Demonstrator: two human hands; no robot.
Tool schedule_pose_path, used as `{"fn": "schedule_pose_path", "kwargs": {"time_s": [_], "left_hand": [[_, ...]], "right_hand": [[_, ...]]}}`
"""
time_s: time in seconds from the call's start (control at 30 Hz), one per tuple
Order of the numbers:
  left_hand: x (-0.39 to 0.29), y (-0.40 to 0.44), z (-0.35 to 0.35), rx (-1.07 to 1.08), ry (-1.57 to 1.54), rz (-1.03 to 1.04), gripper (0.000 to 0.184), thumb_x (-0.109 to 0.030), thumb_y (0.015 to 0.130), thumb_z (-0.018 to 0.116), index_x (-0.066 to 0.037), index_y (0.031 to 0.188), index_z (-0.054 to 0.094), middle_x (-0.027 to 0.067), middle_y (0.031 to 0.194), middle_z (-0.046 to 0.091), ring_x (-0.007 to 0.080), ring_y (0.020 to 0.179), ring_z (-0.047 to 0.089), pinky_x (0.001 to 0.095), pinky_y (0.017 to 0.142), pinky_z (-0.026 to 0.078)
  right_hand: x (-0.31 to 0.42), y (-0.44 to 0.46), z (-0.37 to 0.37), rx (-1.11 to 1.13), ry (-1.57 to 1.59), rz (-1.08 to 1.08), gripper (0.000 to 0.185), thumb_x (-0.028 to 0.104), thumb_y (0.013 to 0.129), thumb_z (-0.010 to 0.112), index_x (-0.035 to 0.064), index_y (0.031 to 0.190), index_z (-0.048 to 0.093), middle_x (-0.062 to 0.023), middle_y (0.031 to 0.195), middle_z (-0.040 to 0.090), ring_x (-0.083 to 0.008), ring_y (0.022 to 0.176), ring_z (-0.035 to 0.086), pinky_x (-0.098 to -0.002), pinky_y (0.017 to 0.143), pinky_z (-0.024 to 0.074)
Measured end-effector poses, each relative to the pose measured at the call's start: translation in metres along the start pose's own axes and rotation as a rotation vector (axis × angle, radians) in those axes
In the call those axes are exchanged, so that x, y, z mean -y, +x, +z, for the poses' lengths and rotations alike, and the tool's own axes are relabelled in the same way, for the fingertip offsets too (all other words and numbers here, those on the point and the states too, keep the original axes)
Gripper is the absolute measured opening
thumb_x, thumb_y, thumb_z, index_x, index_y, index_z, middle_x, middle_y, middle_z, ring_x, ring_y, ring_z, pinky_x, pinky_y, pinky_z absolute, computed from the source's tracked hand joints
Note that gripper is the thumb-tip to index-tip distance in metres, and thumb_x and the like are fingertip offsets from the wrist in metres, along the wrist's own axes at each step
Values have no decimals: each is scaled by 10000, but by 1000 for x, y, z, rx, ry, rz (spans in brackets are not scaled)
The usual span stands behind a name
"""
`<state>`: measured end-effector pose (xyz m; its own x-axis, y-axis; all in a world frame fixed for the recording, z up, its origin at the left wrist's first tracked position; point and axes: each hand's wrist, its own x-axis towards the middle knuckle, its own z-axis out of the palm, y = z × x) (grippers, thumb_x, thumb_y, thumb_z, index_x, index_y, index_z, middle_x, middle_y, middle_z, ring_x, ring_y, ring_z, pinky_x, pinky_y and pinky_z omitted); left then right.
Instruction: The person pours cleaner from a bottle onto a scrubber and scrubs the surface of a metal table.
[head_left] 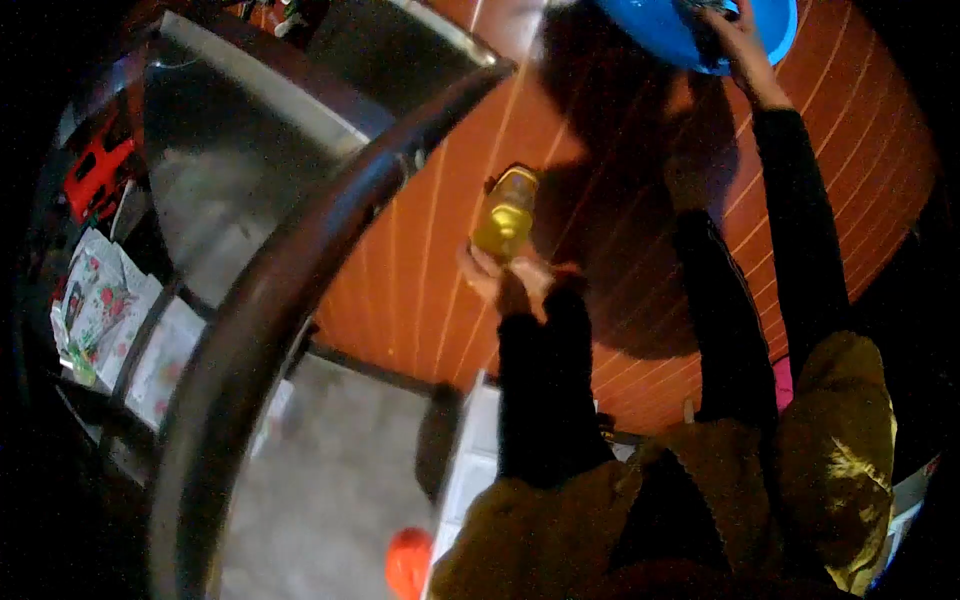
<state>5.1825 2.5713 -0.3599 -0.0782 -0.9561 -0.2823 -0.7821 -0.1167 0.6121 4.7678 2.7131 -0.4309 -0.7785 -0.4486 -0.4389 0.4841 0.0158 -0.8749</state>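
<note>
A small bottle of yellow liquid (508,220) is tilted over the reddish-brown wooden surface (410,270). My left hand (479,272) is closed round its lower left side. My right hand (533,275) grips the same lower end from the right, with its fingers partly hidden. Both dark sleeves lie close together below. At the top right, another person's hand (745,50) reaches into a blue basin (660,30) and touches something dark and unclear. A second dark-sleeved arm (720,300) stretches upward in shadow beside that person's arm.
A thick dark curved rail (270,270) crosses the left side. Beyond it are a grey panel (220,210), a red crate (100,175) and flowered cloth or paper (105,295). An orange-red round object (408,563) lies at the bottom, beside a white edge (470,450).
</note>
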Motion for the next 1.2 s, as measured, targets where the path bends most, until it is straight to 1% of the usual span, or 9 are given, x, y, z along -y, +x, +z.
{"fn": "schedule_pose_path", "kwargs": {"time_s": [0.2,0.23,0.37,0.43,0.53,0.7,0.83,0.97,1.2], "left_hand": [[29,74,16,-228,22,-119,495,-337,1003,396,60,1291,460,235,1244,541,314,1152,535,392,922,457],[38,81,11,-224,23,-114,495,-337,1003,396,60,1291,460,235,1244,541,314,1152,535,392,922,457],[53,91,13,-303,39,153,444,-278,1017,347,41,1314,428,222,1211,544,316,1114,548,394,915,457],[78,111,8,-273,91,304,429,-256,1017,337,35,1322,415,220,1210,538,319,1105,549,388,907,458],[35,125,-2,149,343,501,497,-301,989,322,14,1370,371,216,1322,463,342,1205,467,474,973,360],[25,130,25,289,379,662,472,-228,966,380,38,1355,363,238,1379,396,396,1270,371,511,1080,206],[40,130,29,135,49,217,567,-369,994,362,37,1386,307,244,1369,389,362,1247,398,437,1029,336],[38,116,54,-183,-177,170,465,-249,1003,369,66,1342,321,250,1316,422,342,1186,460,411,989,387],[14,173,4,204,106,418,598,68,816,306,34,1408,231,259,1421,287,376,1319,293,440,1116,211]], "right_hand": [[-70,-99,44,269,-399,187,682,181,869,617,86,1445,264,-100,1353,479,-239,1215,482,-355,1018,405],[-12,-114,99,539,-841,256,684,212,872,614,88,1448,267,-96,1382,451,-242,1252,442,-361,1040,377],[-129,-108,146,422,706,1172,654,294,873,604,82,1422,320,-83,1386,443,-236,1242,437,-352,1024,373],[-163,-125,209,667,-62,371,628,287,867,599,87,1405,343,-99,1338,469,-222,1161,482,-340,966,405],[-153,-115,254,668,-144,501,721,214,822,649,50,1429,296,-142,1368,449,-240,1208,459,-355,1005,378],[-222,-113,262,693,-227,682,703,206,798,605,-13,1406,329,-157,1447,374,-268,1332,352,-324,1071,304],[-208,-121,259,473,-151,641,606,169,767,627,-8,1322,458,-124,1372,464,-258,1250,432,-296,1019,339],[-212,-112,238,529,100,609,493,153,739,634,11,1203,546,-94,1145,585,-214,1025,520,-283,895,393],[-214,-86,305,857,-325,367,384,113,724,580,12,1094,591,-96,976,630,-199,867,578,-302,794,448]]}}
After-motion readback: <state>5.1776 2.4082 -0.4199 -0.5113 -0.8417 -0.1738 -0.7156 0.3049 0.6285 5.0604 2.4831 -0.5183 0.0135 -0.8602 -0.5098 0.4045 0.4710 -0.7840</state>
